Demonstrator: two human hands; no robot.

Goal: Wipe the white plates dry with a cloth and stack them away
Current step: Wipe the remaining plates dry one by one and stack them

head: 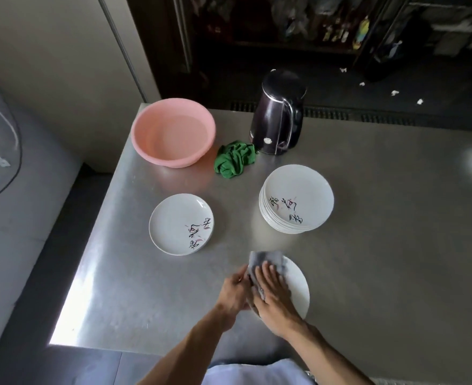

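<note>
Pressing flat on the grey cloth, our right hand keeps its fingers straight and spread. The cloth lies between them and the white plate.

And our left hand?

Its fingers curl round that plate's left rim and grip it, just beside the cloth's edge.

Where do we have the plate, taking the stack of plates as our mark?

Nearer to us than the stack, over the desk. We cannot tell whether it touches the desk.

What can't we make out?

Both hands and the cloth are blurred. The plate's left half is hidden under them, so any pattern there is covered. Only its bare white right side shows.

And the other plates?

The stack's top plate carries dark brush characters with pink strokes. A single plate with similar marks lies well left of the stack. Beyond the stack sit a green cloth, a pink basin and a dark kettle.
</note>
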